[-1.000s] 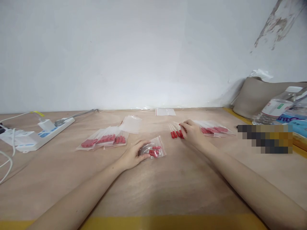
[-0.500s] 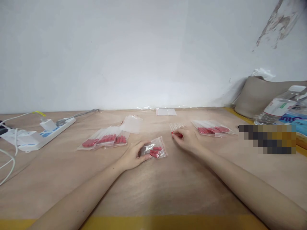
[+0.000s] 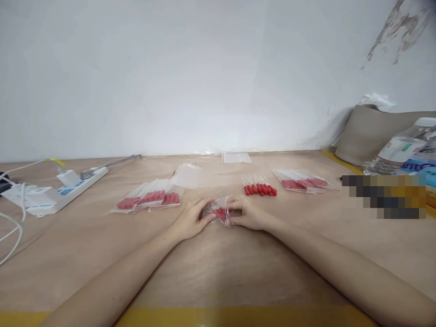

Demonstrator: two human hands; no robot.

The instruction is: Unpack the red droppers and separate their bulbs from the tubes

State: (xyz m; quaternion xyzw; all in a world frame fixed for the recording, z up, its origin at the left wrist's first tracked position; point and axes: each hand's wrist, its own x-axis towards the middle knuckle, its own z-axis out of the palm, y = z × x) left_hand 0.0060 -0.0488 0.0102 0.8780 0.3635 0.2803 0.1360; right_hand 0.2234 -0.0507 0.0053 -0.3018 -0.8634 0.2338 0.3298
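Note:
A small clear zip-lock bag (image 3: 223, 202) with red-tipped sticks (image 3: 220, 212) inside lies on the table between my hands. My left hand (image 3: 197, 218) grips its left end, thumb below and fingers above. At the right end, my right hand (image 3: 248, 212) has thumb and fingers closed on the bag's edge by the red seal line; whether a stick is also in these fingers is hidden. Just beyond my right hand is a row of loose white sticks with red tips (image 3: 260, 189), their tips towards me.
Filled bags lie at left (image 3: 150, 197) and right (image 3: 303, 181). A flat bag (image 3: 189, 175) and another (image 3: 236, 158) lie farther back. A power strip (image 3: 51, 204) with cables stands at far left. A water bottle (image 3: 395, 147) is at far right, beside a blurred patch.
My right hand has come from the loose sticks to the bag's right end, uncovering the row. The bag has bent up between both hands. My left hand has stayed on it.

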